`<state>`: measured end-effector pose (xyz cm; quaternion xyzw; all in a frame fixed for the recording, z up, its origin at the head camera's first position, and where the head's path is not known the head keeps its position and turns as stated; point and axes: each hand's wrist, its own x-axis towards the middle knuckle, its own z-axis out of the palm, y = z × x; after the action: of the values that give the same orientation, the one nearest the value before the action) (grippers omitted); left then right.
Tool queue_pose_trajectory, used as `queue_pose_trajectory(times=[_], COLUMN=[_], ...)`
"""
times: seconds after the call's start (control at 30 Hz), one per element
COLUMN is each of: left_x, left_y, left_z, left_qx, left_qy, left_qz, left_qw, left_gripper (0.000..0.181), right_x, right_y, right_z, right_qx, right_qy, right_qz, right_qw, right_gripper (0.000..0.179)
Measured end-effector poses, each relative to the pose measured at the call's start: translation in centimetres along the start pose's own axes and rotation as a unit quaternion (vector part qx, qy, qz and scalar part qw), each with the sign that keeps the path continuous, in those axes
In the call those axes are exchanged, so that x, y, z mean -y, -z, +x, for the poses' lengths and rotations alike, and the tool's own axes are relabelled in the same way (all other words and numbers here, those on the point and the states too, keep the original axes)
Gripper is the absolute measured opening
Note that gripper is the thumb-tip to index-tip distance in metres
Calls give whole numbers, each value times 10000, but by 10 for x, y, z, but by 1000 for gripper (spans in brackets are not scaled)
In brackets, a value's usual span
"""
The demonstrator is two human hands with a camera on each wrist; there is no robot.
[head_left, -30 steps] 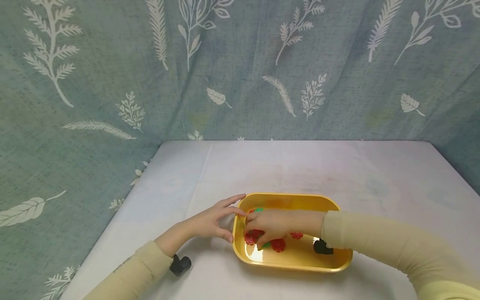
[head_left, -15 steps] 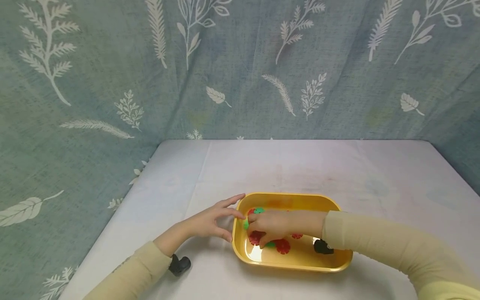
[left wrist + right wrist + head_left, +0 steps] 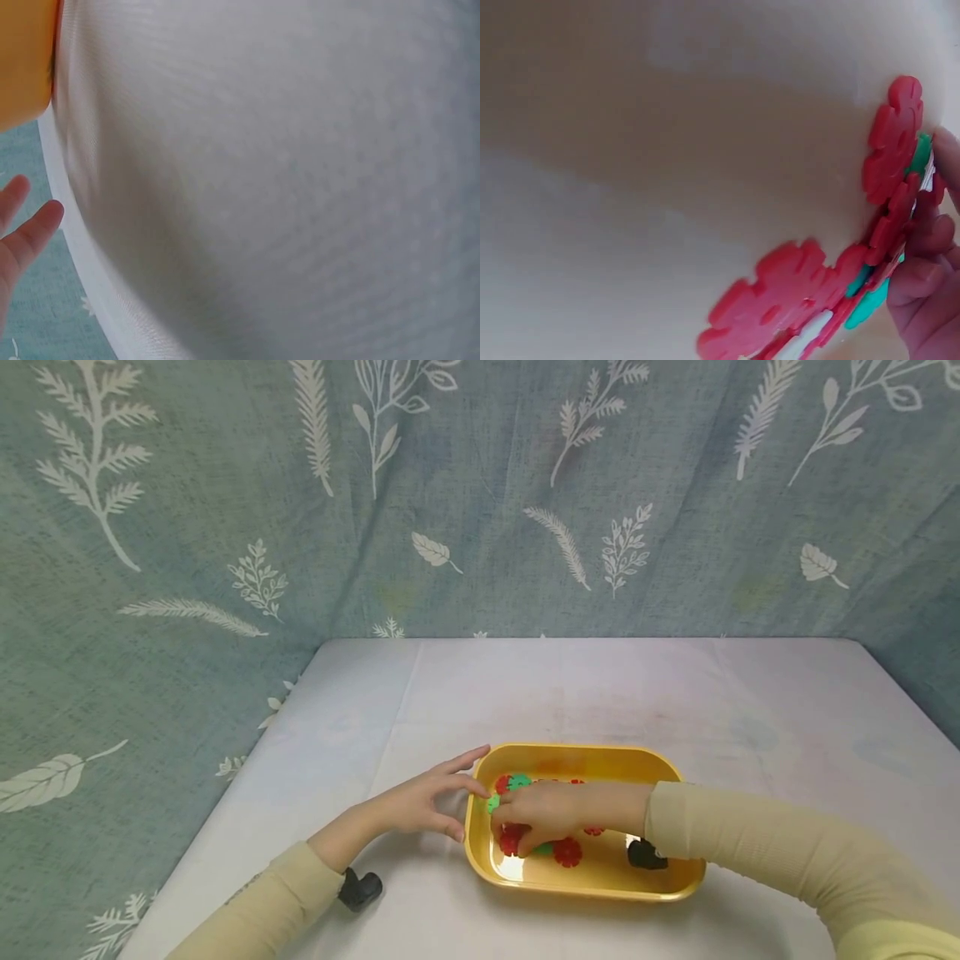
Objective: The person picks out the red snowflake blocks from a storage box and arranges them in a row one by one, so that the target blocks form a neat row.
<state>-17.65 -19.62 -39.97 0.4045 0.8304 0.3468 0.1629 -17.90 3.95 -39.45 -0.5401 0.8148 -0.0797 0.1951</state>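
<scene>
1. An unintended piece could be dragged up or dropped, it is judged, because the flower-shaped pieces [image 3: 567, 852] are overlapped and crowded under the right hand [image 3: 546, 810].
2. The yellow tub [image 3: 600, 872] could be slid or tipped if its right wall were leaned on by the right sleeve [image 3: 727, 827]; whether its left rim is touched by the left hand [image 3: 420, 802] cannot be told.
3. The pieces are seen as thin, scalloped discs with notched edges, mostly red, with green and white among them; some are tilted against one another in the right wrist view.
4. They are contained in the tub, mainly toward its left end, at the lower middle of the head view.
5. The right fingers are bent down among the pieces; whether any is pinched cannot be told. The left fingers are spread, with nothing held.
</scene>
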Motion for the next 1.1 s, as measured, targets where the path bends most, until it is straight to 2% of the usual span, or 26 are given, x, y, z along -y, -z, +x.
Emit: queue_pose_trajectory(times=[0.17, 0.33, 0.63, 0.87, 1.1], left_x=[-1, -1, -3, -4, -3], left_y=[0, 0, 1, 1, 1], left_z=[0, 0, 0, 0, 1], left_qx=[28, 20, 19, 57, 62], left_qy=[38, 74, 55, 81, 31], left_qz=[-17, -9, -17, -68, -49], left_qw=[10000, 10000, 10000, 9999, 10000], left_gripper=[54, 54, 53, 52, 51], right_x=[-2, -4, -5, -13, -13], right_y=[1, 2, 17, 33, 62], right_z=[-1, -2, -10, -17, -29], right_qx=[12, 48, -65, -319, -671], right_qy=[359, 471, 211, 232, 130], right_qz=[428, 982, 1615, 1871, 2250], right_qw=[9984, 9940, 9866, 9816, 9720], right_gripper=[21, 24, 29, 29, 32])
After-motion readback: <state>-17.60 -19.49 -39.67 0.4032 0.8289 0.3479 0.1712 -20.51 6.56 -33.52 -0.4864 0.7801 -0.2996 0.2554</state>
